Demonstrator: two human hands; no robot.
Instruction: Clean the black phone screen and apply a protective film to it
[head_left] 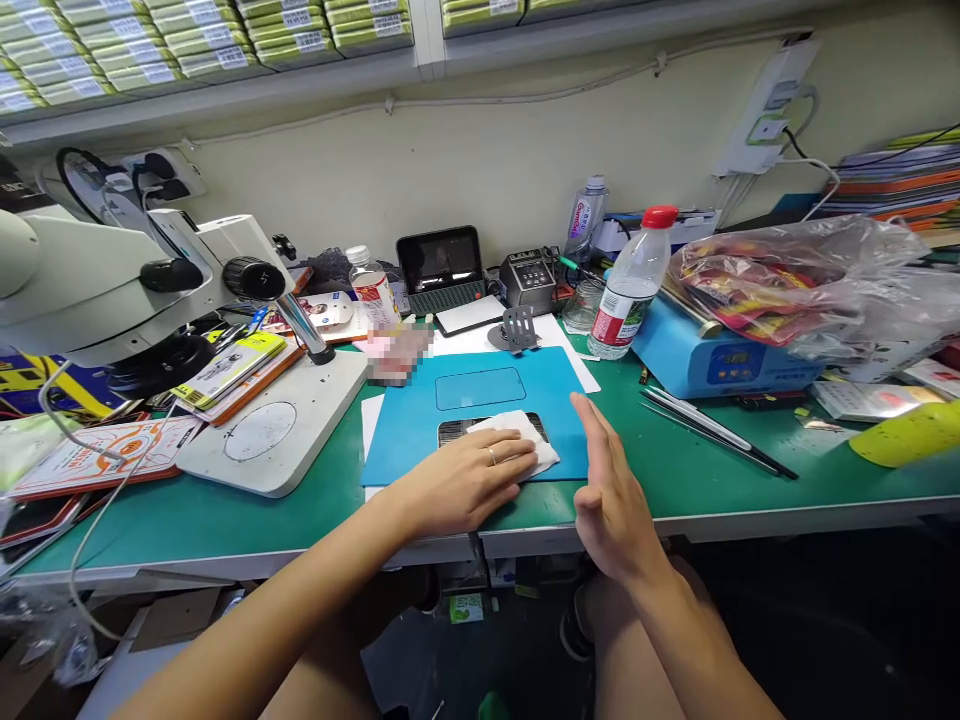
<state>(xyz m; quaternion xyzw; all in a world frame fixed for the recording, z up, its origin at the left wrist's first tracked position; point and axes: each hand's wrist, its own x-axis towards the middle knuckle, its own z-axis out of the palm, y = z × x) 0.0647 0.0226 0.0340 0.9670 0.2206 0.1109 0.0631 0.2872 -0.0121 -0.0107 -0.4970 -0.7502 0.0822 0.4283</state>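
Note:
My left hand point(469, 475) lies over a folded white wipe point(541, 440), its fingers bent and pressing the wipe onto a phone point(453, 431) with a dark, reflective face. Much of the phone is hidden under the hand and wipe. Above it, a thin clear panel with a dark outline, like a screen protector point(480, 388), lies flat. Both rest on a blue mat point(401, 425). Off the mat's right front corner, my right hand point(611, 490) is raised on edge, fingers extended, holding nothing.
A microscope point(255, 285) with a white base stands at left. Behind the mat are a small screen device point(441, 265), a grey control box point(527, 280) and a red-capped bottle point(631, 290). Tweezers point(712, 430) lie right, before a blue machine point(720, 360) under plastic bags.

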